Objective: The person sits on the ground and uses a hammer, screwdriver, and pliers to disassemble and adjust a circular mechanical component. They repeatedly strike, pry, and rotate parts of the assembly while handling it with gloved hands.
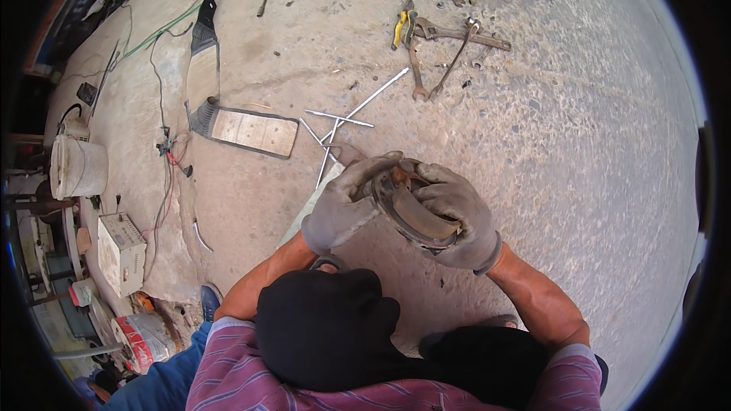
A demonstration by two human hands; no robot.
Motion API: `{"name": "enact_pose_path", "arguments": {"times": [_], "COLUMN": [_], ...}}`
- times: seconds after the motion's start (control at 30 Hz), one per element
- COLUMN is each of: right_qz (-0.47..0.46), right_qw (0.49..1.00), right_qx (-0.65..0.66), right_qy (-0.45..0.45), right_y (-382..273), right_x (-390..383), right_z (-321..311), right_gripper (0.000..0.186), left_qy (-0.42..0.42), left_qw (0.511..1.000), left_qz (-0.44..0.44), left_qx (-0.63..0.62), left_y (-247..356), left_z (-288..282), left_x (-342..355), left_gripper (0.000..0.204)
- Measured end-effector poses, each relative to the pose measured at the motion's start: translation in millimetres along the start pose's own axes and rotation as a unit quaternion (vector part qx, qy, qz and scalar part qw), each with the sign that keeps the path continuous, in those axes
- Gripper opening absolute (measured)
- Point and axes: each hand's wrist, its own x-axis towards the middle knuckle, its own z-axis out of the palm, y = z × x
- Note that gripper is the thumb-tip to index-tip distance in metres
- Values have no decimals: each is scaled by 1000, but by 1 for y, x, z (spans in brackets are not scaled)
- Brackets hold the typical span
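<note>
Up in front of my body I hold a worn, rust-marked brake shoe assembly [411, 209], rounded and with a broad curved lining. My left hand [344, 202], in a grey work glove, closes around its left side. On the right side, my gloved right hand [463, 215] wraps over the edge with its fingers bent across the part. The gloves partly cover the assembly, so its far side is hidden. Just beyond my left hand, thin silver rods [367, 96] lie crossed on the concrete.
Pliers with yellow handles [399, 30], an adjustable wrench [472, 36] and other spanners lie farther ahead. A black-edged rectangular panel [255, 132] rests to the left. Beyond it are loose cables [162, 95], a white bucket [84, 170] and a metal box [122, 255]. A jeans-clad leg [164, 377] shows lower left.
</note>
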Motion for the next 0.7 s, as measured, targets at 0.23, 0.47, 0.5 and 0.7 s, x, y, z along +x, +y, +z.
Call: {"name": "enact_pose_path", "arguments": {"times": [0.23, 0.47, 0.5, 0.7], "right_qz": [-47, -3, 24, 172], "right_qw": [998, 996, 996, 980], "right_qx": [26, -86, -86, -82], "right_qy": [39, -12, -3, -57], "right_y": [4, -8, -8, -7], "right_x": [9, 21, 21, 29], "right_z": [7, -1, 1, 7], "right_gripper": [58, 73, 75, 87], "left_qy": [50, 54, 60, 111], "left_qw": [999, 996, 996, 992], "left_qz": [2, 70, 63, 30], "left_qx": [-3, 23, 13, -51], "left_y": [23, 23, 22, -3], "left_z": [3, -8, -7, -20], "left_x": [-4, -3, -3, -8], "left_gripper": [59, 56, 56, 54]}}
